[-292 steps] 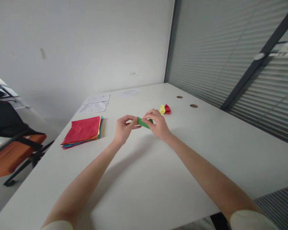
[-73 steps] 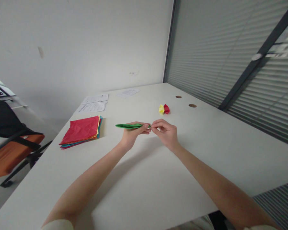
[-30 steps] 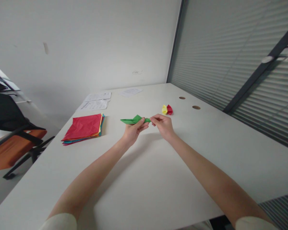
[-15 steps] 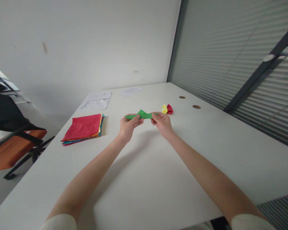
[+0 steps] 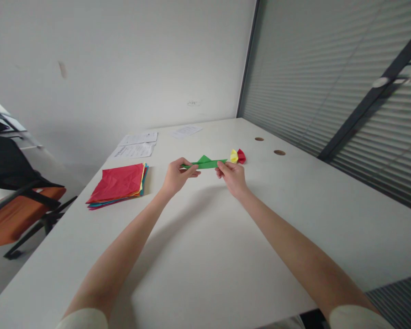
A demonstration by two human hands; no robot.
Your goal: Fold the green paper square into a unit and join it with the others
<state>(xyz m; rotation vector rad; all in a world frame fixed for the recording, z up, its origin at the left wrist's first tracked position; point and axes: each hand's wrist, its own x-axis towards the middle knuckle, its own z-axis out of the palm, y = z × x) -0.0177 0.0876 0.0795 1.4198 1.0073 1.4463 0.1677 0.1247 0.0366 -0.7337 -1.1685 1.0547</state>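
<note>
A green piece of folded paper (image 5: 207, 164) is stretched level between my two hands, just above the table. It is a narrow strip with a pointed triangle standing up along its far edge. My left hand (image 5: 178, 174) pinches the strip's left end between thumb and fingers. On the right end, my right hand (image 5: 232, 177) grips with the thumb on top and fingers curled beneath. Just beyond my right hand lie a yellow folded paper bow (image 5: 234, 156) and a red folded paper bow (image 5: 241, 156), side by side.
On the left of the white table (image 5: 205, 256) lies a stack of coloured paper (image 5: 118, 183), red on top. Printed sheets (image 5: 135, 150) lie farther back. Two round holes, one a cable hole (image 5: 279, 152), are at right. An orange chair (image 5: 23, 210) stands left of the table.
My left hand has shifted slightly left and its grip on the green paper has changed. The strip now looks straighter, with its right end showing past my right thumb.
</note>
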